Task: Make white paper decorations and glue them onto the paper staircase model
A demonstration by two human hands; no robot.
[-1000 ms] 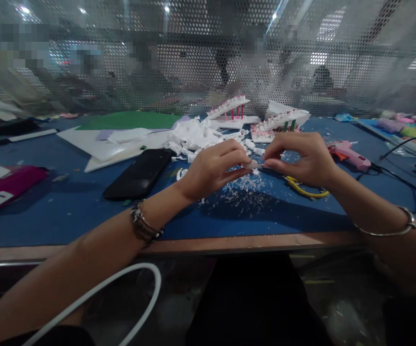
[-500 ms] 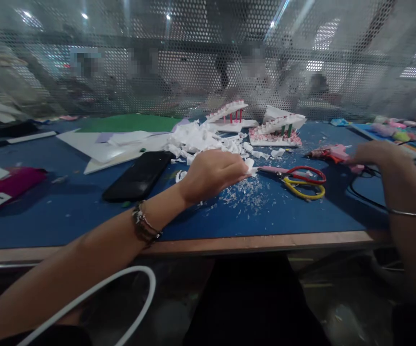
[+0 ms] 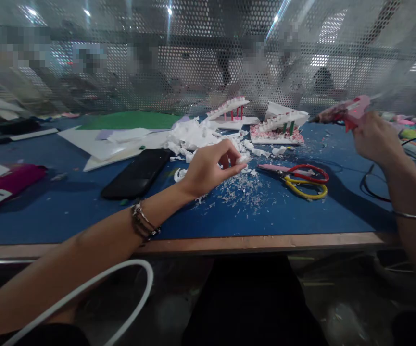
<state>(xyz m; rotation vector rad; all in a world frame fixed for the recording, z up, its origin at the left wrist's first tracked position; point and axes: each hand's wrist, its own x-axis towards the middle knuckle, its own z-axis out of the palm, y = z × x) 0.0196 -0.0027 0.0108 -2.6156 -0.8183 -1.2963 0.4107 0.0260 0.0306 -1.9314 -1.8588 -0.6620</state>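
Note:
My left hand (image 3: 213, 169) pinches a small white scrap (image 3: 243, 159), perhaps paper or foam, between thumb and fingers above the blue table mat. Raised at the right, my right hand (image 3: 377, 137) is wrapped round a pink glue gun (image 3: 352, 109), its nozzle aimed left. Scissors (image 3: 290, 179) with one red and one yellow handle loop lie between the two hands. Behind my left hand is a heap of torn white scraps (image 3: 195, 137). Fine white shavings (image 3: 244, 194) are scattered on the mat in front of it.
Two white stair-like models (image 3: 282, 127) stand at the back before a perforated metal screen (image 3: 193, 72). Left of my hand lie a black phone (image 3: 137, 174), white sheets (image 3: 92, 144), a green sheet (image 3: 132, 120) and a magenta power strip (image 3: 11, 187). A black cord (image 3: 368, 185) runs at the right.
My right hand has lifted the glue gun off the table, up and away from the mat. My left hand has turned so its pinch and the white scrap show more clearly.

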